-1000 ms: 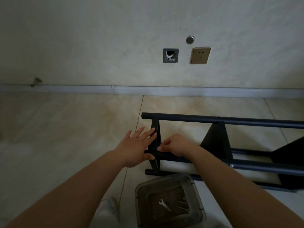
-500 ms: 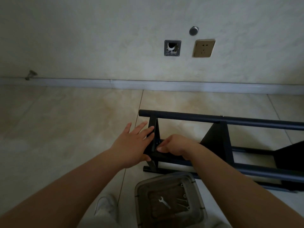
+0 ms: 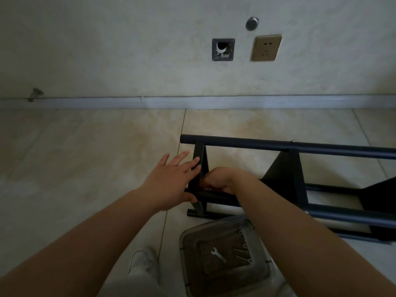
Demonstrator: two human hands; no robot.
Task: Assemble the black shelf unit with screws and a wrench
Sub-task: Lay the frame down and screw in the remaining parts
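Lying on its side: black shelf unit (image 3: 278, 168), on the tiled floor (image 3: 85, 157) near the wall (image 3: 128, 50); its long round bars run off to the right edge of view.
Shelf end: a flat black crosspiece (image 3: 200, 168) stands between the far bar and the near bars at the left end of the unit.
Left hand (image 3: 171, 181): fingers straight and spread, laid flat against the outer face of the crosspiece; thumb low by the near bar; nothing gripped.
Right hand (image 3: 222, 181): fingers curled in against the inner side of the crosspiece, just above the near bar; whether they hold a screw or other small part cannot be told, as the fingertips are hidden.
Hands, relation: on either side of the crosspiece, very near each other.
Plastic box (image 3: 222, 256): clear, on the floor just in front of the shelf unit, partly under the right forearm.
Box contents: a small wrench (image 3: 218, 254) lying flat, and several screws (image 3: 243, 252) to its right.
Shoe (image 3: 142, 262): pale, on the floor left of the box.
Wall fittings: a socket (image 3: 266, 47) and an open junction box (image 3: 223, 49), side by side.
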